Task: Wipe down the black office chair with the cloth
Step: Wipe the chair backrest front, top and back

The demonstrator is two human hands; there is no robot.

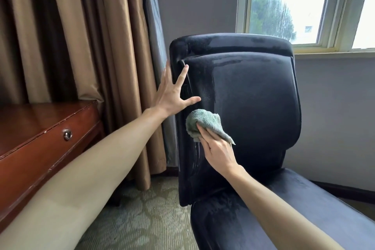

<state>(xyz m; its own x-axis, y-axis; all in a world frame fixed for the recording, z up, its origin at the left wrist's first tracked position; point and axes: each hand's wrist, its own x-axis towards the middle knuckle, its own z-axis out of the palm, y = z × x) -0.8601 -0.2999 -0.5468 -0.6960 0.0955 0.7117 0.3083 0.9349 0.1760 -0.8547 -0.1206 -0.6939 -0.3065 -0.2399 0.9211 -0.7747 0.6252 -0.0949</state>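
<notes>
The black office chair (253,103) fills the middle and right of the head view, its dusty backrest facing me and its seat running to the lower right. My left hand (172,93) lies flat with spread fingers against the backrest's left edge, thumb on the front panel. My right hand (218,150) presses a bunched grey-green cloth (203,123) against the lower left part of the backrest, fingers partly under the cloth. A cleaner dark band shows on the panel beside a dusty strip.
A reddish wooden desk (40,138) with a metal drawer pull stands at the left. Brown and grey curtains (91,36) hang behind the chair's left side. A window (294,6) and its sill are at the upper right. Patterned carpet (142,219) covers the floor.
</notes>
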